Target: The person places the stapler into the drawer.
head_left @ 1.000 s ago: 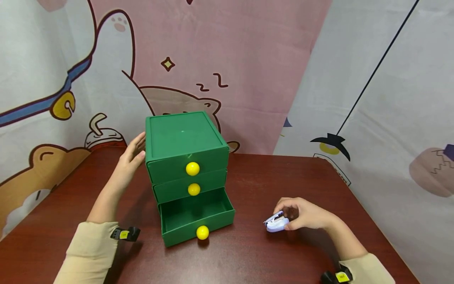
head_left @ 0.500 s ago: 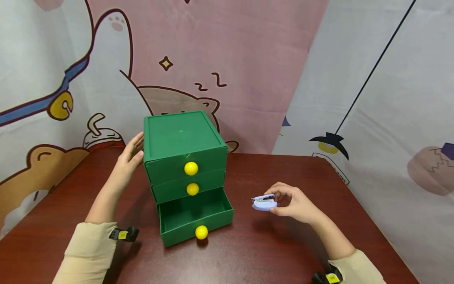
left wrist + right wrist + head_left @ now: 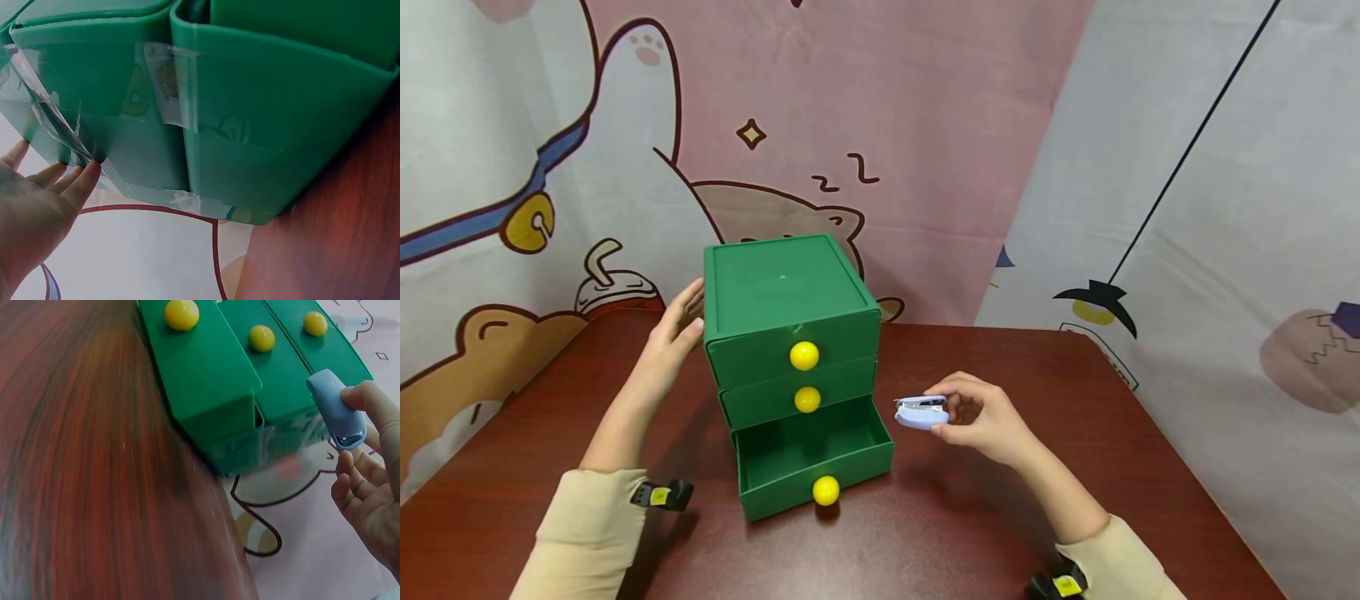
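Note:
A small light-blue stapler (image 3: 922,413) is pinched between the thumb and fingers of my right hand (image 3: 981,419), held above the table just right of the green drawer cabinet (image 3: 790,287). In the right wrist view the stapler (image 3: 336,407) shows in front of the cabinet's drawers. The bottom drawer (image 3: 816,467) is pulled out, and nothing shows inside it; the upper two drawers are closed. My left hand (image 3: 675,333) rests against the cabinet's left side. In the left wrist view its straight fingers (image 3: 81,186) touch the taped green wall (image 3: 100,106).
Each drawer front has a yellow round knob (image 3: 826,491). The cabinet stands on a dark red-brown wooden table (image 3: 940,533). Behind the table hangs a cloth (image 3: 940,167) printed with cartoon animals. Clear tape (image 3: 169,87) runs over the cabinet's side.
My right hand has carried the stapler leftward and up, closer to the open bottom drawer. The left hand stays against the cabinet, and the drawers have not moved.

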### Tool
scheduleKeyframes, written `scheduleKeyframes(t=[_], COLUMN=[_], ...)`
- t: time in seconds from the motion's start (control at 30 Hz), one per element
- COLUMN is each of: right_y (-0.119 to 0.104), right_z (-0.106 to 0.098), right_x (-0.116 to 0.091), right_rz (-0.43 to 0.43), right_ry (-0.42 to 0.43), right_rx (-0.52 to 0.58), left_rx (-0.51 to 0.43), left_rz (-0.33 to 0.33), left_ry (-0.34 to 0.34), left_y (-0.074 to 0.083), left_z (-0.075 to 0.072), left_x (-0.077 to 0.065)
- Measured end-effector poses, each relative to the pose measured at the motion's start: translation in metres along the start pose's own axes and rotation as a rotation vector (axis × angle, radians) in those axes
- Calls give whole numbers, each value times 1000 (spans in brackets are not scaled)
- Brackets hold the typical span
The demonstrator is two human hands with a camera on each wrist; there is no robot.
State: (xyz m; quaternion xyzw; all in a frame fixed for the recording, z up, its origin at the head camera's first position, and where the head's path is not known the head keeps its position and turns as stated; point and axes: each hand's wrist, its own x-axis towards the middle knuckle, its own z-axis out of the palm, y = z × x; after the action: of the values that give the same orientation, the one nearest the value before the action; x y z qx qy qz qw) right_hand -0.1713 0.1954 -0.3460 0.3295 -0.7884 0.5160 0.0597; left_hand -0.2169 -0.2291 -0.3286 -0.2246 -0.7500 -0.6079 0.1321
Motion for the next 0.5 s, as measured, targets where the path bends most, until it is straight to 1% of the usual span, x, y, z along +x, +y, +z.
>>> scheduleKeyframes(t=[0.13,0.27,0.4,0.5], right_y=[-2,-7,-10,-1], right_z=[11,21,31,39], right_x=[6,12,17,20], right_rz=[-38,-55,-46,-26], right_ry=[-2,-12,-26,-32], right_rx=[29,43,40,28], left_rx=[3,12,9,5], left_rz=[-1,-4,-4,-3], left_ry=[2,1,1,3], left_y=[-1,-1,-1,-1], left_z=[0,0,0,0], left_x=[1,1,1,1])
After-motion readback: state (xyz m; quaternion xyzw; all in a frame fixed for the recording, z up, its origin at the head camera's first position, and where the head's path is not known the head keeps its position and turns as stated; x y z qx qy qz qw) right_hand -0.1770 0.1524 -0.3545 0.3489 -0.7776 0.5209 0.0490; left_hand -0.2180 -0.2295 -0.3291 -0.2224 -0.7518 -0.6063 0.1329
